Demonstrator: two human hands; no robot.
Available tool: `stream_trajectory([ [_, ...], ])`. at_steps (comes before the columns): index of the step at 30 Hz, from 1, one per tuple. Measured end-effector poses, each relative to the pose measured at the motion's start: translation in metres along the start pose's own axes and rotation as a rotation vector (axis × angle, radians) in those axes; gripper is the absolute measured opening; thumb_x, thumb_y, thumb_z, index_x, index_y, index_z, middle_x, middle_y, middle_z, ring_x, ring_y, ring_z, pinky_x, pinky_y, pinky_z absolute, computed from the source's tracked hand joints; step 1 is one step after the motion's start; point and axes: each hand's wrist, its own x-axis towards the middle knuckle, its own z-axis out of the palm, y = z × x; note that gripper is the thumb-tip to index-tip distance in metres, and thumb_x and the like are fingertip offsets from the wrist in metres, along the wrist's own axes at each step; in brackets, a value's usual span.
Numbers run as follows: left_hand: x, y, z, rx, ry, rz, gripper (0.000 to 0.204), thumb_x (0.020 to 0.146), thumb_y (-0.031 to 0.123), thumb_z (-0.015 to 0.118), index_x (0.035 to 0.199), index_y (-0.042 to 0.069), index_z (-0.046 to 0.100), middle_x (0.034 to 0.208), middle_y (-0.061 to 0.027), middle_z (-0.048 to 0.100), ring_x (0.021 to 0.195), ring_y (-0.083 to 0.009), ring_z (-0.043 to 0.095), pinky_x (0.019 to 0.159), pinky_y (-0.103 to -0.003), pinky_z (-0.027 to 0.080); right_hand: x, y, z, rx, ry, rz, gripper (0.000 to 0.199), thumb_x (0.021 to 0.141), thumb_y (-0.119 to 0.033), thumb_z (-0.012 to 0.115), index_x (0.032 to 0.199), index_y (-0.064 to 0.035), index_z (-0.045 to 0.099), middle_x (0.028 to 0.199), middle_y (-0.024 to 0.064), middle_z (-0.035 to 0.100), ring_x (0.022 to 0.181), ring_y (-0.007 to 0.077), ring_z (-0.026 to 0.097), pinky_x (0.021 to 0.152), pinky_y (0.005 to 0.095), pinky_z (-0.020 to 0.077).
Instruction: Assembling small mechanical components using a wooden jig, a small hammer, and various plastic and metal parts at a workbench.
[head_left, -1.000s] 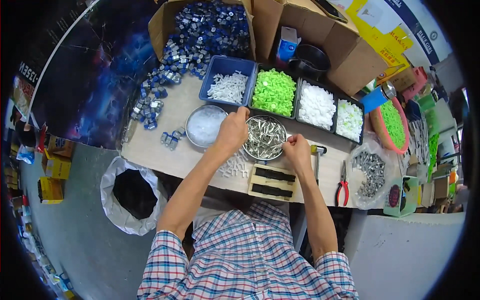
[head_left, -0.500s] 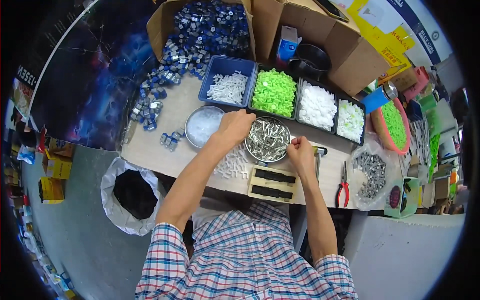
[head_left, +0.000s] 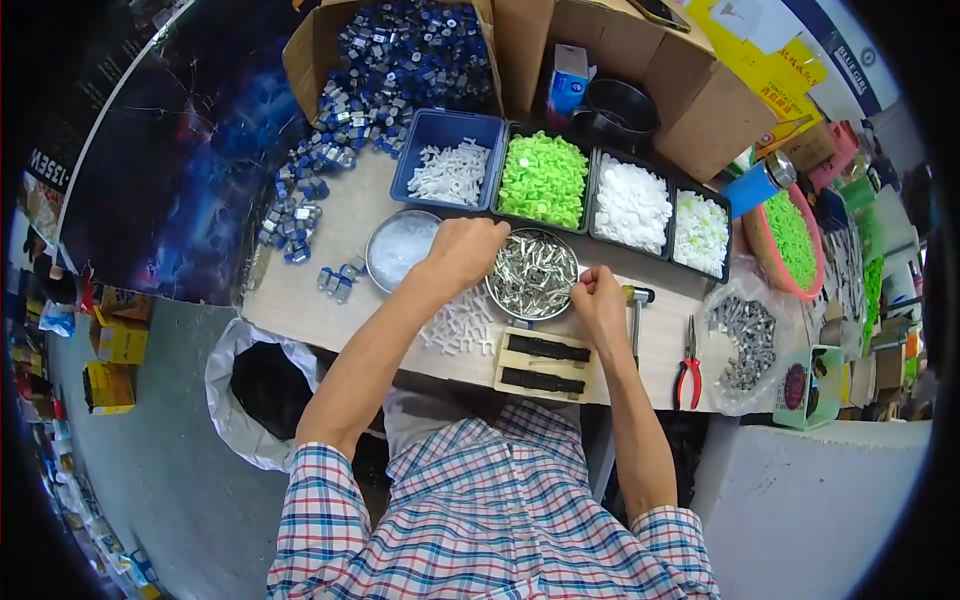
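Resting on a bowl [head_left: 533, 275] of metal parts, the left hand [head_left: 465, 250] is curled; the right hand [head_left: 597, 297] is clenched beside its rim.

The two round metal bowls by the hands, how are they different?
The bowl of metal pieces holds shiny silver bits, while the bowl of clear pieces holds pale, see-through ones. The left hand rests between them, at the silver bowl's left rim; the right hand sits only at the silver bowl's right edge. Both are round, metal and stand on the table.
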Motion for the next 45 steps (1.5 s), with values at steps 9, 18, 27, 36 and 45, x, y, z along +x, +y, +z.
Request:
stream_trajectory([
  [9, 0.007, 0.002, 0.013, -0.134, -0.023, -0.028, 0.018, 0.084, 0.003, 0.059, 0.099, 0.004, 0.068, 0.090, -0.0198, 0.071, 0.089, -0.0393, 0.071, 0.074, -0.050, 0.056, 0.000, -0.002, -0.002, -0.051, 0.002, 0.009, 0.023, 0.082, -0.013, 0.065, 0.096, 0.0048, 0.063, 0.076, 0.0150, 0.066, 0.068, 0.0245, 0.064, 0.068, 0.0367, 0.0526],
  [18, 0.013, 0.005, 0.022, -0.078, -0.057, 0.055, 0.020, 0.087, 0.007, 0.056, 0.104, 0.009, 0.068, 0.084, -0.0174, 0.072, 0.082, -0.0379, 0.072, 0.069, -0.049, 0.056, -0.005, 0.002, -0.019, -0.116, 0.051, 0.072, 0.022, 0.082, -0.014, 0.065, 0.095, 0.0032, 0.063, 0.075, 0.0138, 0.068, 0.068, 0.0252, 0.066, 0.069, 0.0365, 0.0538],
  [27, 0.014, 0.004, 0.034, 0.086, 0.007, 0.088, 0.014, 0.089, 0.011, 0.057, 0.095, 0.009, 0.069, 0.078, -0.0156, 0.073, 0.076, -0.0328, 0.074, 0.066, -0.046, 0.058, -0.006, 0.000, -0.022, -0.075, 0.029, 0.069, 0.023, 0.082, -0.014, 0.065, 0.096, 0.0036, 0.063, 0.075, 0.0143, 0.068, 0.068, 0.0239, 0.066, 0.069, 0.0357, 0.0535],
  [36, 0.013, 0.007, 0.030, 0.129, 0.059, 0.109, 0.012, 0.088, 0.011, 0.059, 0.091, 0.009, 0.070, 0.079, -0.0142, 0.073, 0.076, -0.0317, 0.073, 0.066, -0.044, 0.058, -0.004, 0.010, -0.019, -0.082, 0.030, 0.043, 0.023, 0.082, -0.014, 0.065, 0.097, 0.0031, 0.063, 0.075, 0.0145, 0.068, 0.068, 0.0243, 0.066, 0.069, 0.0356, 0.0534],
  [45, -0.008, 0.009, 0.033, 0.014, 0.142, 0.019, 0.004, 0.081, 0.003, 0.065, 0.085, 0.002, 0.065, 0.091, -0.0168, 0.064, 0.085, -0.0363, 0.068, 0.071, -0.048, 0.057, -0.009, 0.000, -0.022, -0.058, 0.028, 0.040, 0.022, 0.086, -0.014, 0.062, 0.097, 0.0048, 0.061, 0.077, 0.0205, 0.068, 0.073, 0.0345, 0.068, 0.071, 0.0417, 0.0525],
])
